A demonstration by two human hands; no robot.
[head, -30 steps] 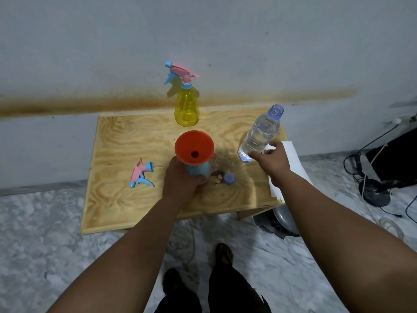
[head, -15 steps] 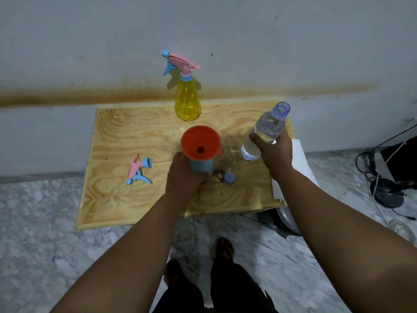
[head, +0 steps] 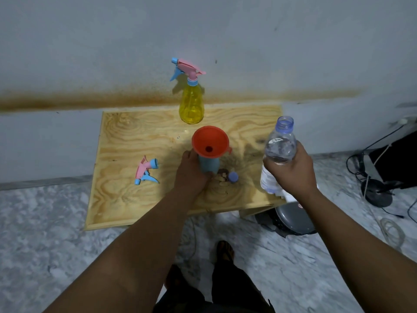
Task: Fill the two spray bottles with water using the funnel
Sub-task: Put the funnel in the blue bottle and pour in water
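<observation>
An orange funnel (head: 210, 141) sits in the neck of a blue spray bottle (head: 209, 163) at the middle of the wooden table (head: 126, 199). My left hand (head: 191, 175) grips that blue bottle from the left. My right hand (head: 293, 170) holds an uncapped clear water bottle (head: 279, 145) in the air to the right of the funnel, nearly upright. A yellow spray bottle (head: 191, 105) with its pink and blue trigger head on stands at the back of the table. A loose pink and blue trigger head (head: 145, 170) lies at the left.
A small blue cap (head: 233, 176) lies on the table beside the blue bottle. White paper (head: 288, 196) shows under my right hand at the table's right edge. A grey round object (head: 293, 220) sits on the marble floor below it. Cables and a black stand (head: 376, 193) are at the right.
My right hand has lifted the water bottle off the table and raised it nearer to upright. My left hand stays on the blue bottle with the funnel.
</observation>
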